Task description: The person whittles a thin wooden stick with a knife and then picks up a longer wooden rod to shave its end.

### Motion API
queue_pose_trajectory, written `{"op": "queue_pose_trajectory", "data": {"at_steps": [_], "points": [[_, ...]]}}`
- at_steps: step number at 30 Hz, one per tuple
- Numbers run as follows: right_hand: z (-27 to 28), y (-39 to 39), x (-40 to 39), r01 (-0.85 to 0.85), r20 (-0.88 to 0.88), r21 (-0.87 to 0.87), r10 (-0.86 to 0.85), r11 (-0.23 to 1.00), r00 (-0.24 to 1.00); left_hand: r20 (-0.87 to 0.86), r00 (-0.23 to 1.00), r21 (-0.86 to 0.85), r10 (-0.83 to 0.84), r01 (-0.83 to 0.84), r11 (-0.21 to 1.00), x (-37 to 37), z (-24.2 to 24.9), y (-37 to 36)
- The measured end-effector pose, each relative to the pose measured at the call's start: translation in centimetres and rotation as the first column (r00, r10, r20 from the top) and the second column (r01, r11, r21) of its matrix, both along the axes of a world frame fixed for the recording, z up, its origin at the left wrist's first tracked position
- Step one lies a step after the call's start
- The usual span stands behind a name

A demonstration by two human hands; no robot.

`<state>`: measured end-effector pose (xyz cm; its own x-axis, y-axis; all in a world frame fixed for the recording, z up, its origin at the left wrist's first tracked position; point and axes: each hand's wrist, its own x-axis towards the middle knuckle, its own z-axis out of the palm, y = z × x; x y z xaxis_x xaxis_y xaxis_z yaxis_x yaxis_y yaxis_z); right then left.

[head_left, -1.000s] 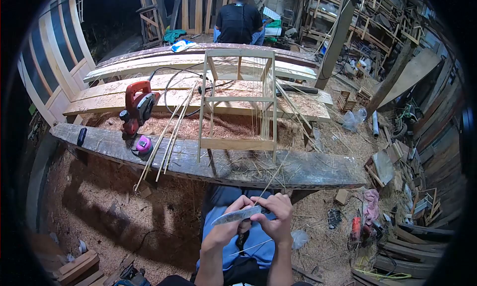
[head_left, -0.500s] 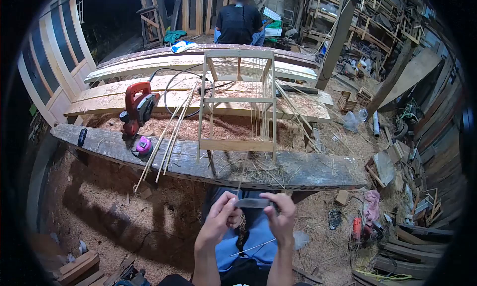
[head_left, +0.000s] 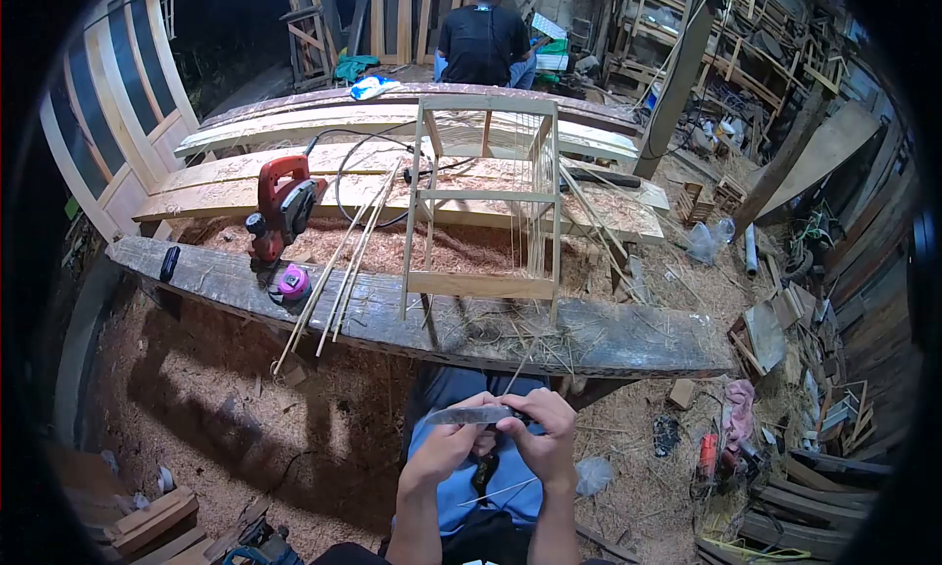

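My right hand (head_left: pixel 546 435) is closed around the handle of a knife (head_left: pixel 459 416), whose grey blade points left across my left hand. My left hand (head_left: pixel 444 459) is closed just under the blade, on a thin wooden strip (head_left: pixel 518 371) that rises from between my hands toward the bench edge. Where strip and blade meet is partly covered by my fingers. Another thin stick (head_left: pixel 498 492) lies across my lap. Ahead, a wooden frame (head_left: pixel 481 286) strung with thin strips along its right side stands upright on the bench plank (head_left: pixel 638 339).
A red power planer (head_left: pixel 283 207), a pink tape measure (head_left: pixel 292 281) and long thin strips (head_left: pixel 353 261) lie left of the frame. Shavings cover the floor (head_left: pixel 216 418). A person (head_left: pixel 483 45) sits beyond the boards, back turned. A red tool (head_left: pixel 707 455) lies at right.
The knife blade has moved left, now crossing over my left hand. My hands have come closer together and slightly lower. The view has shifted a little.
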<state>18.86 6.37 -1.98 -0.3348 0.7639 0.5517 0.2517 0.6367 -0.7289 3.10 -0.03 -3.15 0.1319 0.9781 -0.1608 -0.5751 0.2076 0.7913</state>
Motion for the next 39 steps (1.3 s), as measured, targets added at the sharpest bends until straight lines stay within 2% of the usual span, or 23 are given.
{"op": "queue_pose_trajectory", "data": {"at_steps": [2, 9, 12, 14, 17, 25, 27, 28, 29, 30, 32, 33, 35, 36, 38, 39], "points": [[0.3, 0.0, 0.1, -0.003, 0.014, 0.012, 0.003, 1.0, 1.0, -0.083, 0.997, 0.009, -0.004, 0.004, 1.0, -0.1, 0.5, 0.0], [0.6, 0.2, 0.4, 0.014, 0.031, 0.101, -0.017, 0.995, 0.999, -0.106, 0.994, 0.056, -0.023, 0.029, 0.998, 0.0, 1.7, 0.2], [0.2, 0.3, 0.6, 0.04, 0.042, 0.14, -0.046, 0.989, 0.998, -0.016, 1.0, 0.053, -0.012, 0.013, 0.999, 0.3, 2.2, 0.2], [0.0, 0.4, 1.0, 0.05, 0.046, 0.132, -0.056, 0.99, 0.997, 0.061, 0.993, 0.01, -0.099, 0.098, 0.995, 0.0, 2.0, 0.1], [0.0, 0.3, 1.2, 0.085, 0.052, 0.13, -0.093, 0.988, 0.994, 0.052, 0.996, 0.053, -0.073, 0.071, 0.996, 0.6, 1.5, 0.3], [-0.7, 0.5, 1.6, 0.19, 0.024, 0.184, -0.198, 0.964, 0.98, 0.111, 0.992, 0.039, -0.062, 0.058, 0.998, 0.6, 1.2, 0.3], [-1.8, 0.9, 2.3, 0.314, 0.011, 0.178, -0.32, 0.933, 0.947, 0.14, 0.989, 0.021, -0.048, 0.045, 0.999, 0.1, 1.1, -0.2], [-1.8, 1.4, 3.4, 0.408, -0.009, 0.046, -0.408, 0.912, 0.913, 0.179, 0.979, 0.082, -0.099, 0.085, 0.993, -1.0, 1.2, -0.9], [-1.6, 2.1, 4.6, 0.504, -0.036, 0.029, -0.503, 0.863, 0.864, 0.214, 0.965, 0.145, -0.151, 0.121, 0.982, -1.6, 1.5, -1.3], [-2.1, 2.4, 6.4, 0.562, 0.008, -0.075, -0.563, 0.824, 0.826, 0.213, 0.966, 0.144, -0.148, 0.119, 0.982, -1.8, 2.3, -1.5], [-1.7, 2.1, 7.8, 0.575, -0.059, -0.105, -0.583, 0.811, 0.811, -0.002, 0.999, -0.004, -0.044, 0.044, 0.999, -1.9, 3.9, -1.6], [-1.8, 2.1, 7.6, 0.576, -0.056, -0.101, -0.583, 0.811, 0.811, 0.076, 0.997, 0.019, -0.018, 0.017, 1.0, -2.0, 3.2, -1.1], [-2.2, 2.1, 6.6, 0.511, -0.176, -0.043, -0.51, 0.859, 0.842, 0.048, 0.998, 0.001, 0.032, -0.032, 0.999, -1.3, 2.5, -0.3], [-2.1, 1.9, 6.2, 0.514, -0.176, -0.045, -0.514, 0.856, 0.84, 0.009, 0.996, -0.019, 0.084, -0.084, 0.996, -0.9, 2.3, 0.0], [-1.8, 1.7, 4.9, 0.368, -0.053, -0.017, -0.368, 0.93, 0.928, -0.009, 0.996, 0.024, 0.088, -0.087, 0.996, -0.5, 2.0, 0.4], [-1.2, 1.5, 4.0, 0.332, -0.072, 0.014, -0.33, 0.943, 0.941, -0.002, 0.994, 0.051, 0.11, -0.109, 0.993, -0.4, 1.9, 0.5]]}}
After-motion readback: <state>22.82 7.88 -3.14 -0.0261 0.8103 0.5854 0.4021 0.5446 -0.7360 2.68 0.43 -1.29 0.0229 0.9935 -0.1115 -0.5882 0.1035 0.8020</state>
